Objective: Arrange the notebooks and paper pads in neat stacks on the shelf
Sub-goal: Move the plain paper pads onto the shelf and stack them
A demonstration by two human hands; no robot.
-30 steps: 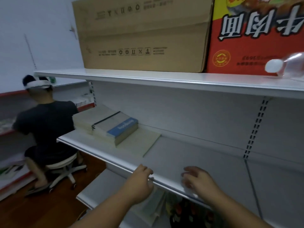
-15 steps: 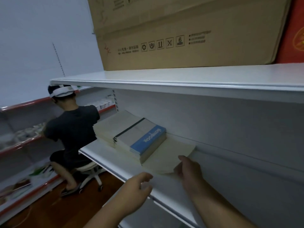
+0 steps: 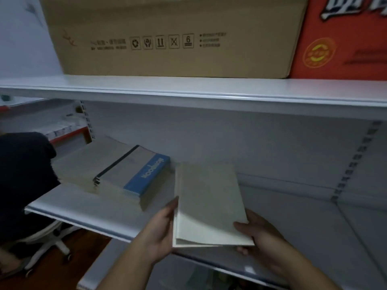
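Two hands (image 3: pixel 160 234) (image 3: pixel 267 244), one pad (image 3: pixel 207 201), two stacks (image 3: pixel 88 162) (image 3: pixel 136 170), two boxes (image 3: pixel 167 21) (image 3: pixel 345 45)

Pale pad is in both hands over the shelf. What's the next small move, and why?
Probably swing the pale pad left and lay it squarely on the blue-banded notebook stack: the left hand and right hand hold it by its near corners, just right of that stack.

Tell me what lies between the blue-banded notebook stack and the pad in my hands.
Nothing: in the head view only a narrow strip of bare shelf separates the stack from the pad.
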